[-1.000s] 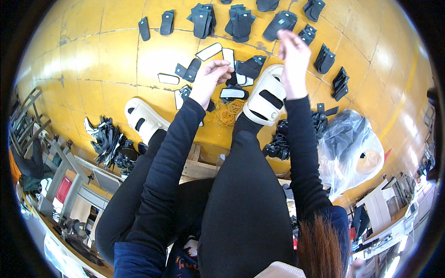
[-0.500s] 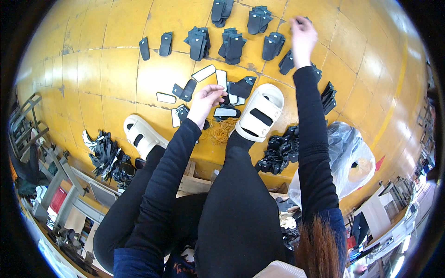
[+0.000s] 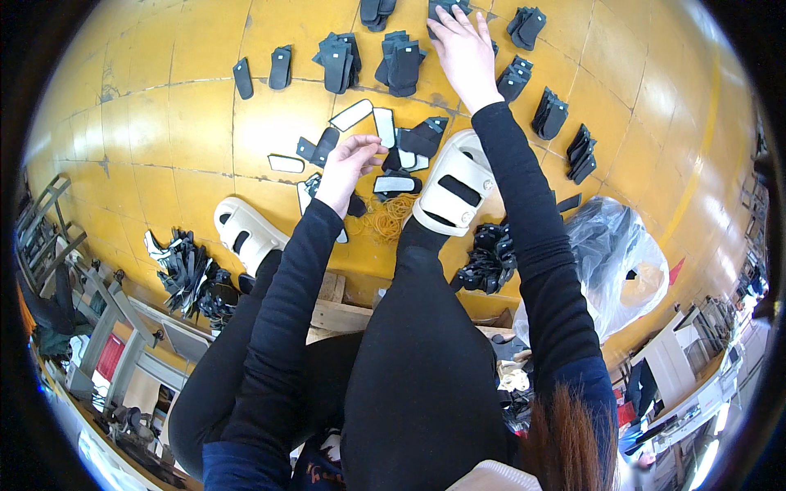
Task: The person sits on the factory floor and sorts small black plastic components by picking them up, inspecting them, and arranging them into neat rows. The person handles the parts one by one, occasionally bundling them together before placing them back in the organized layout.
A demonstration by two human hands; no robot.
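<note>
My right hand [image 3: 464, 51] reaches far forward, its fingers spread over a stack of black insole-shaped pads [image 3: 438, 10] near the top edge. Whether the fingertips press on the pads cannot be made out. My left hand [image 3: 352, 168] hovers lower down with thumb and fingers pinched; anything between them is too small to see. Around it lie loose black pads [image 3: 326, 146] and white-faced, dark-edged pads [image 3: 384, 128]. Just below the hand is a tangle of yellow rubber bands [image 3: 388, 218].
Stacks of black pads [image 3: 401, 67] stand in rows on the yellow floor [image 3: 196, 123]. Dark bundled pieces [image 3: 490, 260] lie right of my sandal [image 3: 455, 186], near a clear plastic bag [image 3: 614, 262]. A heap of black strips [image 3: 184, 270] lies at left, beside metal frames [image 3: 115, 315].
My right hand has moved left and forward from the right-hand stacks to a stack near the top edge. My left hand stays pinched over the loose pads. The view has shifted slightly.
</note>
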